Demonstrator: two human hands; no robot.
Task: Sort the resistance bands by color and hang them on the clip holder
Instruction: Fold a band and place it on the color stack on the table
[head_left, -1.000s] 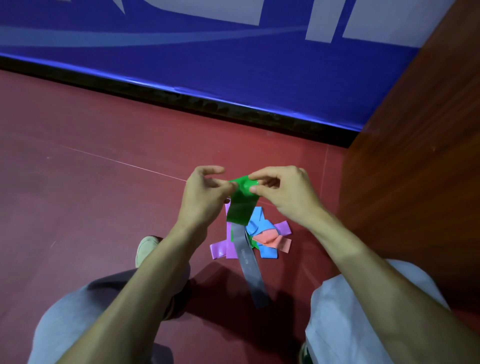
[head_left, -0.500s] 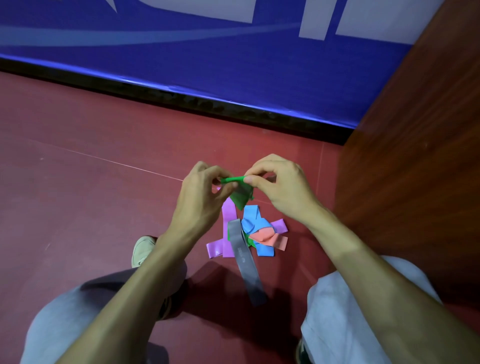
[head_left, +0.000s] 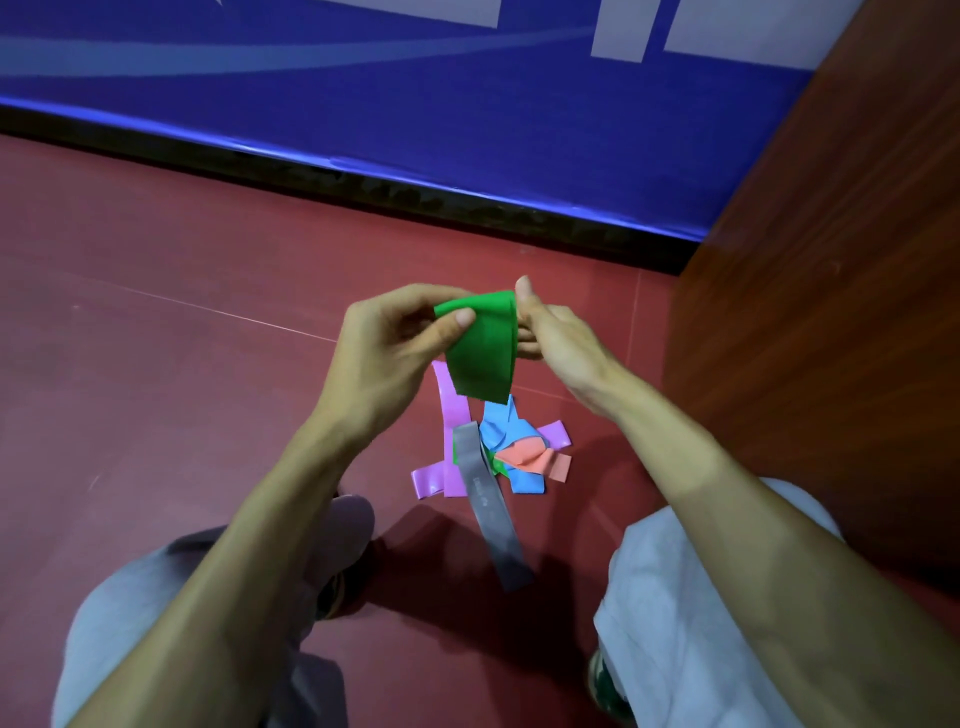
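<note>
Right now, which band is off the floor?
The green band, pinched between left hand and right hand; the others lie in a pile on the floor.

Loads of open red floor on the left, running out to the blue wall banner at the far edge. Right side's tight: a wooden panel stands near the pile of bands. Near side is boxed in by the left knee, a shoe and the right knee, with the grey band lying in the gap between them. The left hand, right hand and green band hang right over the pile.
</note>
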